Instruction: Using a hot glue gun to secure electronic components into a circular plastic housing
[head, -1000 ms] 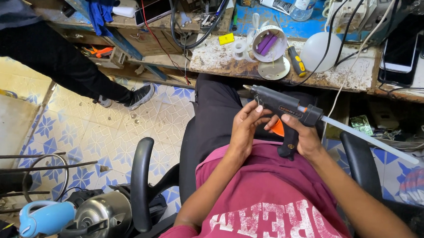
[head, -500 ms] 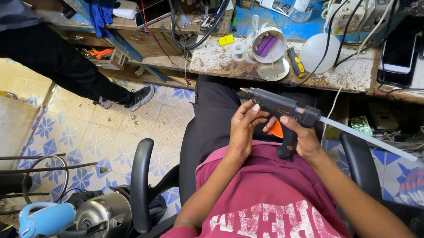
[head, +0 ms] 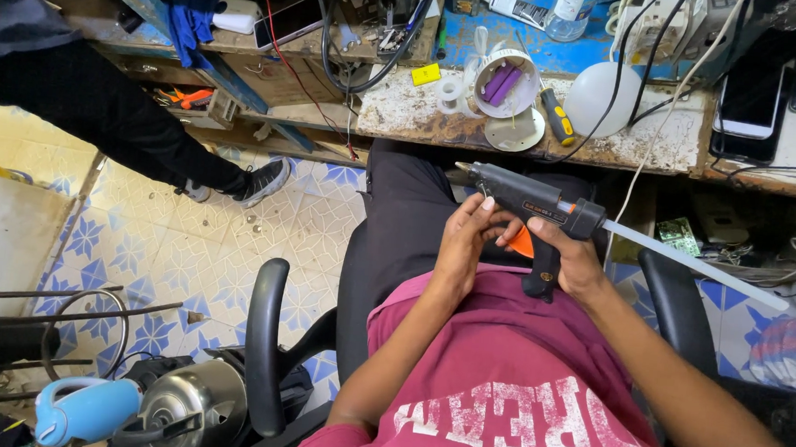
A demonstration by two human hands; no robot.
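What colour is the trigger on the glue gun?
Orange, on the black glue gun; clearest in the head view.

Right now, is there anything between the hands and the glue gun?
Nothing visible. The right hand wraps the glue gun at its handle, and the left hand touches its body from below. The glue stick juts out behind.

The person wears a maroon T-shirt (head: 536, 392) with large white block lettering across the chest. Black trousers (head: 409, 206) cover the legs. Both forearms are bare.
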